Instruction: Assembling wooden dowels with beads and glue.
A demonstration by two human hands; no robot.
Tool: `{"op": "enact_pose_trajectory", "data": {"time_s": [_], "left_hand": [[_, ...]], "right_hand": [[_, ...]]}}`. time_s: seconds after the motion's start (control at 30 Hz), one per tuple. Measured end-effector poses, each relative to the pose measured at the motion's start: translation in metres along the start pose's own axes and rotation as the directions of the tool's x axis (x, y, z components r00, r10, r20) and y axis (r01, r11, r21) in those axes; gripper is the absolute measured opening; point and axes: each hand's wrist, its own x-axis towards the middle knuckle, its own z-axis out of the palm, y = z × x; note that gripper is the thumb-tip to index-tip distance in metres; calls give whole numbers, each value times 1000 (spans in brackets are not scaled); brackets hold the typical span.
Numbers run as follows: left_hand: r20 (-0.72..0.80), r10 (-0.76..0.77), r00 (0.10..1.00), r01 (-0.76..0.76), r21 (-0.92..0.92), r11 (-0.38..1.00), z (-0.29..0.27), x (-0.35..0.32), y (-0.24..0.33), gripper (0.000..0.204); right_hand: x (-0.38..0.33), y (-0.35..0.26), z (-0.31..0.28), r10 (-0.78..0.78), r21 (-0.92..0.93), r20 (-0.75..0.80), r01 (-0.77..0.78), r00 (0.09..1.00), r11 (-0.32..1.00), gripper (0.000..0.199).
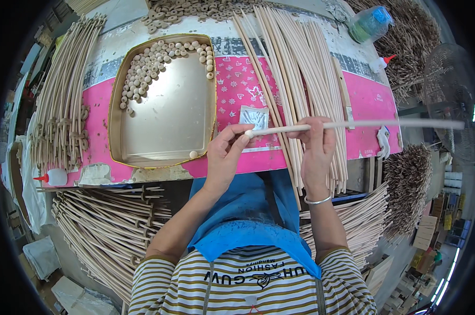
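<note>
My left hand (224, 157) pinches a small round wooden bead (249, 134) between thumb and fingertips. The bead sits at the left end of a long pale wooden dowel (282, 129), held almost level above the table's front part. My right hand (315, 149) is closed round that dowel further along, and its far right end is smeared by motion. Beneath the dowel lies a small square silvery-white pad (254, 116). Left of my hands is a gold-rimmed metal tray (169, 123) with many loose beads (148, 65) along its far and left sides. One lone bead (193, 155) rests in its near right corner.
Loose dowels (311, 68) lie across the pink-covered table (366, 107) under my right hand. Bundled sticks (64, 105) stand at the left, with more stacked below. White squeeze bottles with red tips (55, 177) (380, 64) lie at both sides. A fan (450, 100) stands right.
</note>
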Motion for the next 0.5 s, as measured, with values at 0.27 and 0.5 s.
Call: {"op": "enact_pose_trajectory", "data": {"time_s": [0.27, 0.5], "left_hand": [[-38, -26, 999, 12, -342, 940, 33, 13, 2, 33], [-46, -10, 999, 1, -206, 979, 9, 27, 30, 33]], "right_hand": [[-41, -3, 7, 288, 173, -93, -269, 953, 947, 29], [-62, -107, -86, -383, -920, 382, 386, 841, -71, 40]]}}
